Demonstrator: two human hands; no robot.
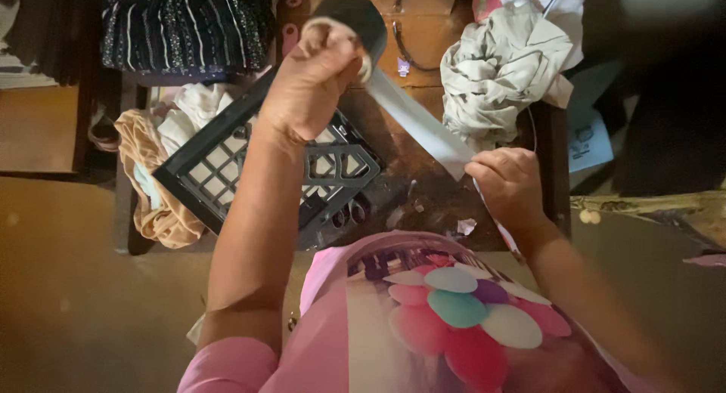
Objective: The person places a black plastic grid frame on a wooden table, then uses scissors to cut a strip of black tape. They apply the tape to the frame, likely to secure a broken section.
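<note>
- Left hand [308,83] is raised and closed in a fist around a roll of grey tape [355,19], gripping it through and around the core; the roll sits at the top of the fist.
- Right hand [508,185] pinches the free end of the tape strip [420,121], fingers curled shut on it, down and to the right of the left hand.
- One strip runs taut between the two hands, above a dark wooden table [423,38].
- Judged by its look, the tape is light, thin and limp, sticky on one face; it would likely fold on itself if slackened, so the roll's core and the very end of the strip seem the best holds.
- Under the left forearm lies one black plastic crate [227,155], tilted.
- Beyond the right hand sits one heap of crumpled pale cloth [503,68].
- Left of the crate hangs one tan cloth [155,204].
</note>
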